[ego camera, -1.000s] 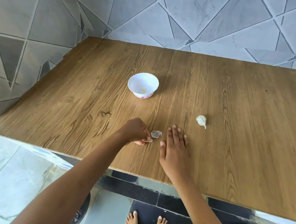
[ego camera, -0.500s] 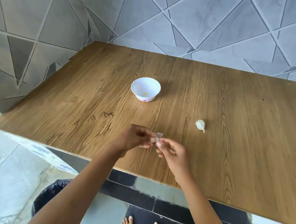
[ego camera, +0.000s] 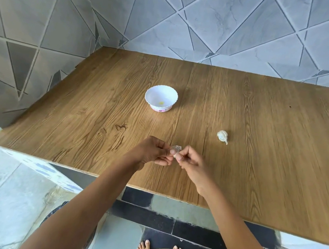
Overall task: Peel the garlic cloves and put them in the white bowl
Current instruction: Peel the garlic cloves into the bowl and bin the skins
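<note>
Grey tiled walls [ego camera: 230, 20] meet in the corner behind a wood-grain table [ego camera: 270, 124], and you're standing at its near edge. Your left grip [ego camera: 153, 151] is pinched around a clove [ego camera: 175, 148], holding it just above the table. Your right grip [ego camera: 192, 163] pinches the same clove from the other side, fingertips curled in on the papery skin. So both are closed on it. How much skin is off, I can't tell; the clove is small and a bit blurred between your fingers.

Peeling is the step in hand, I'd say, and it looks early in the task. Your bowl [ego camera: 148, 96] sits upright well beyond your hands, with only a yellow speck at its bottom, too small to say what it is. Another garlic piece [ego camera: 222, 136] lies off to the right, apart from everything, skin on by the look of it.

To do this well, hold the clove firm with the left, but don't crush it. Let the right catch a loose edge of skin at the tip and pull along the clove, not across. Turn it a little after each strip. Skin like this likely tears into flakes, so take small bites. Mind it doesn't squirt out of the pinch, since it'll probably be slick once bare. Drop the scraps on the table, not in the bowl.
</note>
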Tool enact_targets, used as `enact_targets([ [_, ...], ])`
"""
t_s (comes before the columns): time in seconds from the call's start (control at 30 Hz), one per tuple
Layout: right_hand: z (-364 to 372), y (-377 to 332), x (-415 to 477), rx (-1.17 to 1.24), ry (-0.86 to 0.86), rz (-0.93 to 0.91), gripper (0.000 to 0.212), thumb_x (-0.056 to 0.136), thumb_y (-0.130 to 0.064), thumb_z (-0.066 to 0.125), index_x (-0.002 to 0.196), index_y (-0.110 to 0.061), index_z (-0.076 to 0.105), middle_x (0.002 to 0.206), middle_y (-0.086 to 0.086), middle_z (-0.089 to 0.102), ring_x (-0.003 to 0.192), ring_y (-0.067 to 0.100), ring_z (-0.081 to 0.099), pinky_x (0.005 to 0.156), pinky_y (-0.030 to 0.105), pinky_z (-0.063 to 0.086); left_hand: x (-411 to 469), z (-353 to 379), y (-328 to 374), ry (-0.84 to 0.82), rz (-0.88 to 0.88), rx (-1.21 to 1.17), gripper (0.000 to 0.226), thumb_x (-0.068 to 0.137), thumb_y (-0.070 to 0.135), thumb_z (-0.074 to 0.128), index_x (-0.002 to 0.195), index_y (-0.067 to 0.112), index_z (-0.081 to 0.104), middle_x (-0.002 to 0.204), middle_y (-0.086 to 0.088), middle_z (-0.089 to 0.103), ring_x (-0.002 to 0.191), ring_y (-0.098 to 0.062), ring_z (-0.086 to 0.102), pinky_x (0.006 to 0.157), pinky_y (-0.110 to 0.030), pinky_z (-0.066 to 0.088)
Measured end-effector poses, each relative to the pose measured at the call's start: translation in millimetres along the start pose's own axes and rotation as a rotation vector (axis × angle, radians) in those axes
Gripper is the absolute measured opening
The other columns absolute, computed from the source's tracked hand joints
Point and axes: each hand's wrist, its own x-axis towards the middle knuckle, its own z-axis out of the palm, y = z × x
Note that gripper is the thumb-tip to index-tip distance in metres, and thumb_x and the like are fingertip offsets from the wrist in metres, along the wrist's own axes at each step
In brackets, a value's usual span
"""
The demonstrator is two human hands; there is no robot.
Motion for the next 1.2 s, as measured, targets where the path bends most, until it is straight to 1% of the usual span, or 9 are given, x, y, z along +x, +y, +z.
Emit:
enact_targets([
  [0.07,1,8,-1,-0.175,0.069,-0.206,0.019,0.092,-0.01,0.058,0.077,-0.016,0.05,0.074,-0.011,0.053,0.068,-0.004,0.048,0.066,0.013,0.039,0,5,-5,0.006,-0.058,-0.103,0.008,0.086,0.008,0.065,0.082,0.001,0.066,0.064,-0.004,0.069,0.061,-0.009,0.068,0.061,-0.019,0.057],
  [0.17,3,20,-1,-0.468,0.197,-0.494,0.017,0.088,0.001,0.059,0.078,-0.011,0.052,0.071,-0.014,0.047,0.066,0.003,0.05,0.058,0.011,0.038,2,11,-13,0.03,-0.118,-0.253,0.008,0.088,0.004,0.061,0.081,0.001,0.064,0.062,-0.004,0.069,0.059,-0.01,0.068,0.058,-0.018,0.057],
  [0.27,3,27,2,-0.521,0.285,-0.576,0.015,0.084,0.004,0.061,0.079,-0.009,0.055,0.075,-0.01,0.053,0.065,0.005,0.051,0.057,0.013,0.041,4,18,-16,0.083,-0.086,-0.298,0.007,0.088,0.005,0.062,0.085,-0.001,0.064,0.066,-0.006,0.069,0.06,-0.009,0.067,0.06,-0.018,0.057],
  [0.37,0,21,2,-0.212,0.271,-0.362,0.002,0.085,-0.005,0.067,0.084,-0.004,0.067,0.075,-0.006,0.066,0.068,0.003,0.061,0.062,0.016,0.049,4,23,-19,0.172,0.06,-0.104,0.003,0.087,0.004,0.064,0.089,0.002,0.065,0.08,-0.01,0.068,0.072,-0.011,0.065,0.069,-0.02,0.056],
  [0.5,-1,7,-2,0.248,0.257,-0.087,0.012,0.082,-0.005,0.069,0.094,-0.002,0.07,0.078,0.005,0.072,0.071,0.009,0.07,0.065,0.018,0.054,5,22,-23,0.277,0.291,0.156,0.006,0.083,0.006,0.071,0.088,0.008,0.071,0.087,-0.008,0.073,0.079,-0.017,0.067,0.078,-0.033,0.057],
  [0.7,12,7,2,0.142,0.419,-0.163,0.014,0.089,-0.004,0.061,0.082,-0.013,0.068,0.071,0.003,0.067,0.065,0.004,0.066,0.06,0.016,0.053,7,31,-21,0.399,0.355,0.226,0.008,0.082,0.006,0.071,0.083,0.014,0.072,0.082,-0.002,0.073,0.079,-0.019,0.068,0.077,-0.035,0.057],
  [0.87,19,15,2,0.107,0.464,-0.111,0.025,0.092,-0.005,0.057,0.074,-0.021,0.065,0.067,-0.002,0.065,0.061,0.0,0.062,0.061,0.018,0.052,7,38,-29,0.449,0.367,0.285,0.009,0.083,0.001,0.067,0.083,0.009,0.071,0.078,0.008,0.07,0.069,0.001,0.062,0.071,-0.021,0.053],
  [1.03,22,20,1,0.022,0.517,-0.173,0.013,0.089,-0.004,0.062,0.09,-0.013,0.072,0.076,-0.002,0.071,0.069,0.005,0.067,0.069,0.023,0.056,6,35,-31,0.401,0.275,0.112,0.009,0.083,0.005,0.07,0.086,0.013,0.072,0.081,-0.005,0.072,0.077,-0.019,0.067,0.073,-0.03,0.057],
  [1.2,25,14,-3,0.294,0.454,-0.096,0.018,0.084,0.0,0.066,0.098,-0.01,0.07,0.083,0.002,0.072,0.075,0.009,0.07,0.07,0.02,0.056,3,29,-24,0.381,0.292,0.085,0.008,0.084,0.003,0.068,0.087,0.008,0.073,0.078,-0.008,0.072,0.072,-0.021,0.068,0.068,-0.029,0.056],
])
